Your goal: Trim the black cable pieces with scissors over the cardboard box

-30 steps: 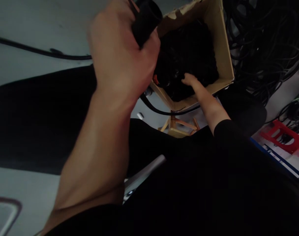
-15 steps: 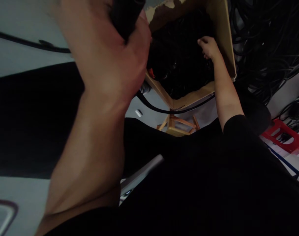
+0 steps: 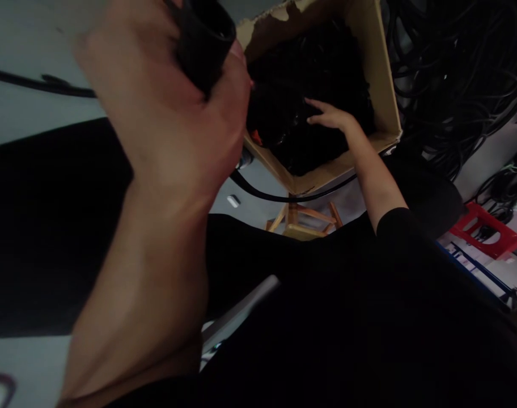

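Observation:
My left hand [image 3: 165,107] is raised close to the camera, its fingers wrapped round a thick black cylindrical handle [image 3: 205,42]. A black cable [image 3: 284,196] runs from below that hand toward the box. My right hand [image 3: 329,116] reaches into an open cardboard box [image 3: 384,79] with fingers stretched out, resting on the pile of black cables [image 3: 318,73] inside. The box stands on a small wooden stool [image 3: 303,218].
A big tangle of black cables [image 3: 458,73] lies to the right of the box. A red plastic stool [image 3: 486,226] sits at the far right. Another black cable [image 3: 37,85] crosses the pale floor at left. A silver bar [image 3: 245,303] shows near my lap.
My right hand has come back from the box's far side toward its middle and opened flat on the cables. My left hand with the handle has shifted left and nearer the camera.

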`<state>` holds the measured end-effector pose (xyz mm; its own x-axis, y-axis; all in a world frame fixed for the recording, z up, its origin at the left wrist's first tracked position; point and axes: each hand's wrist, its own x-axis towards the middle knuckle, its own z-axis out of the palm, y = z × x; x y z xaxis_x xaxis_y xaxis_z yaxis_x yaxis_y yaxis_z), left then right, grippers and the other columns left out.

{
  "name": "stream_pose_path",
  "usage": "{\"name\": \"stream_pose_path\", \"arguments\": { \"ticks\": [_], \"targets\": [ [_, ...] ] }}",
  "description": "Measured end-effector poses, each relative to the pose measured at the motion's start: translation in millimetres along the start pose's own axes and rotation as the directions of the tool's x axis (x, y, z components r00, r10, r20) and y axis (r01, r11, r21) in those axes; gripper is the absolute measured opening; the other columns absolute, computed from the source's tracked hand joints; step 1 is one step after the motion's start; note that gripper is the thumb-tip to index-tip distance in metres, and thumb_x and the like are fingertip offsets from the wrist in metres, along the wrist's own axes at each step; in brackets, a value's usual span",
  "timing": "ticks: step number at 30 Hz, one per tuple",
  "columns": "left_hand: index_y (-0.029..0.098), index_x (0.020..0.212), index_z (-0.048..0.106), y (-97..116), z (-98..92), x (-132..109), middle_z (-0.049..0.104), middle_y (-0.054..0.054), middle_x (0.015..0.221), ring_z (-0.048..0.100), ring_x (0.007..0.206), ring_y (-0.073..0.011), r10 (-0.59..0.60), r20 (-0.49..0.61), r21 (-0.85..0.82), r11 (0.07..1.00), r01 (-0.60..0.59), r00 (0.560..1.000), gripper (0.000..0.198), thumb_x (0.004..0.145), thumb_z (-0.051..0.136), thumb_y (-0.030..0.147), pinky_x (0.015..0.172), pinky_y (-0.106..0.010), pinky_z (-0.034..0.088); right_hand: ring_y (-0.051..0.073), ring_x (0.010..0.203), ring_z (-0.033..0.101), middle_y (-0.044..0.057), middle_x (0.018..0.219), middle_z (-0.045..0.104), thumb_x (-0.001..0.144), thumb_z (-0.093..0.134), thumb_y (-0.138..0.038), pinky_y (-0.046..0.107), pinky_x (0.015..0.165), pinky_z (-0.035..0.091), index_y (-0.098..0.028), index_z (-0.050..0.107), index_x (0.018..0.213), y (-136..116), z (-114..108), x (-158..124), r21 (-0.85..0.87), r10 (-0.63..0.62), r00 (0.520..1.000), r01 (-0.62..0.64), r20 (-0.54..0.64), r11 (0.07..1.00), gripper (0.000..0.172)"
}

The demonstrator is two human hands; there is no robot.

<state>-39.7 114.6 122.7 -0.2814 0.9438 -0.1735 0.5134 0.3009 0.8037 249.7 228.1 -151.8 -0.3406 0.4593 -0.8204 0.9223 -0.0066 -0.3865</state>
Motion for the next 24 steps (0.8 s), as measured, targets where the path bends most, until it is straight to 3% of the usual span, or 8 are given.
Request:
{"name": "stream_pose_path", "arguments": {
  "ticks": [3, 7, 10, 12, 15, 19, 22, 24],
  "targets": [
    [0.019, 0.126, 0.084, 2, -0.1, 2, 0.074, -0.007, 0.119, 0.083, 0.152, -0.0591, 0.010, 0.025, 0.038, 0.999, -0.011, 1.000, 0.049, 0.120, 0.059, 0.062, 0.123, -0.078, 0.058, 0.033, 0.167, 0.079, 0.013, 0.181, 0.082, 0.126, 0.064, -0.029, 0.059, 0.153, 0.057, -0.015, 0.077, 0.185, 24, -44, 6, 0.070, 0.028, 0.992, -0.020, -0.124, 0.997, 0.062],
    [0.019, 0.120, 0.077, 8, -3.8, 4, 0.073, -0.008, 0.117, 0.082, 0.154, -0.0631, 0.006, 0.065, 0.040, 0.999, -0.009, 0.998, 0.040, 0.115, 0.061, 0.055, 0.120, -0.077, 0.062, 0.031, 0.193, 0.051, 0.004, 0.210, 0.054, 0.126, 0.056, -0.042, 0.057, 0.167, 0.037, -0.030, 0.035, 0.212, 18, -69, 27, -0.003, 0.189, 0.899, -0.208, -0.395, 0.978, 0.090],
    [0.023, 0.115, 0.071, 11, -4.9, 7, 0.078, -0.008, 0.122, 0.079, 0.162, -0.0625, -0.036, 0.093, 0.056, 0.998, 0.031, 0.995, 0.025, 0.113, 0.069, 0.047, 0.122, -0.071, 0.067, 0.035, 0.197, 0.042, -0.002, 0.219, 0.036, 0.129, 0.055, -0.064, 0.065, 0.163, 0.041, -0.042, 0.017, 0.215, -26, -34, 40, 0.013, 0.220, 0.894, -0.234, -0.390, 0.972, 0.097],
    [0.025, 0.114, 0.068, 10, -3.2, 10, 0.079, -0.007, 0.122, 0.081, 0.160, -0.0582, -0.021, 0.102, 0.076, 0.997, 0.013, 0.995, 0.022, 0.114, 0.070, 0.047, 0.121, -0.066, 0.069, 0.040, 0.202, 0.035, 0.005, 0.223, 0.025, 0.132, 0.055, -0.056, 0.070, 0.163, 0.041, -0.035, 0.025, 0.216, -59, 4, 37, -0.066, 0.122, 0.931, -0.154, -0.345, 0.986, 0.091],
    [0.026, 0.115, 0.065, 5, 3.2, 15, 0.080, -0.005, 0.120, 0.092, 0.140, -0.0449, 0.098, 0.115, 0.098, 0.989, -0.110, 0.989, 0.014, 0.114, 0.067, 0.040, 0.117, -0.057, 0.072, 0.048, 0.208, 0.019, 0.017, 0.222, 0.025, 0.126, 0.062, -0.041, 0.083, 0.166, 0.015, -0.023, 0.041, 0.210, -85, 58, 16, -0.302, -0.068, 0.985, 0.018, -0.156, 0.953, 0.089],
    [0.026, 0.116, 0.057, 14, 13.5, 20, 0.074, -0.002, 0.113, 0.090, 0.130, -0.0353, 0.126, 0.164, 0.172, 0.973, -0.154, 0.978, 0.008, 0.117, 0.062, 0.021, 0.124, -0.052, 0.063, 0.053, 0.208, 0.019, 0.026, 0.219, 0.029, 0.113, 0.075, -0.034, 0.093, 0.160, -0.005, -0.014, 0.054, 0.203, -53, 79, -25, -0.338, -0.146, 0.985, 0.108, -0.088, 0.935, 0.094],
    [0.028, 0.111, 0.051, 29, 17.8, 24, 0.070, -0.003, 0.110, 0.087, 0.140, -0.0412, 0.012, 0.173, 0.202, 0.978, -0.047, 0.985, 0.035, 0.111, 0.072, 0.001, 0.133, -0.054, 0.056, 0.055, 0.206, 0.019, 0.027, 0.219, 0.029, 0.111, 0.081, -0.039, 0.101, 0.155, 0.003, -0.019, 0.047, 0.207, -13, 64, -50, -0.281, -0.016, 0.972, -0.052, -0.234, 0.958, 0.104],
    [0.029, 0.112, 0.054, 32, 20.0, 27, 0.072, -0.007, 0.114, 0.085, 0.145, -0.0454, -0.023, 0.192, 0.177, 0.984, -0.011, 0.981, 0.037, 0.111, 0.075, -0.002, 0.133, -0.055, 0.056, 0.056, 0.205, 0.021, 0.031, 0.219, 0.024, 0.112, 0.077, -0.037, 0.105, 0.152, 0.012, -0.016, 0.035, 0.211, 2, 56, -61, -0.206, 0.128, 0.943, -0.197, -0.306, 0.959, 0.110]
  ]
}}
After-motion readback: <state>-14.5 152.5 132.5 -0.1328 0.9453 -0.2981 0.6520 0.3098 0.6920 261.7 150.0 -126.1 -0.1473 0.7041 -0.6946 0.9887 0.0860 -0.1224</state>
